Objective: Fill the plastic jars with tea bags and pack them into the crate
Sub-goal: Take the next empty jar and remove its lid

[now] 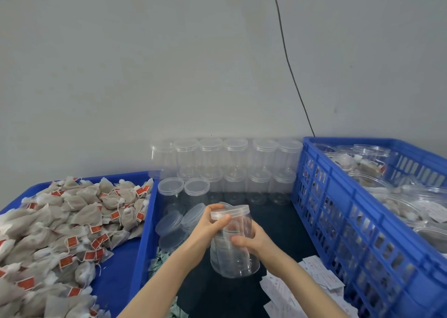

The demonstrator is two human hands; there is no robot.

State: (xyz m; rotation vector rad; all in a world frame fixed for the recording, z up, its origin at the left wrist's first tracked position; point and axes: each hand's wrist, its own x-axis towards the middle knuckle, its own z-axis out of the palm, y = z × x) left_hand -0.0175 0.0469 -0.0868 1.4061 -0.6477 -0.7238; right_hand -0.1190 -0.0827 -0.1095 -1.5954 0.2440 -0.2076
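A clear plastic jar (pixel 234 242) is being held upright over the dark surface (pixel 280 225), between the two blue containers. The left hand (pixel 212 221) is curling its fingers and thumb around the jar's lid (pixel 229 211) at the top, while the right hand (pixel 251 241) is wrapping around the jar's body from the right side, thumb lying across the front. The jar is looking empty, though reflections are making that hard to judge.

To the left, a blue tray (pixel 142 233) is holding a heap of tea bags (pixel 60 230) with red tags on strings. Behind the hands, empty jars (pixel 225 170) with lids are standing stacked in two rows against the grey wall (pixel 145 63), and a few more jars (pixel 176 218) are lying on their sides just beside the tray's rim. On the right, a blue crate (pixel 338 209) is holding filled jars (pixel 370 163), some showing tea bags through the clear walls. White paper slips (pixel 312 284) are lying scattered on the surface near the crate's front wall, and pale green paper pieces (pixel 159 262) are sitting beside the tray. A thin black cable (pixel 287 61) is running down the wall toward the crate
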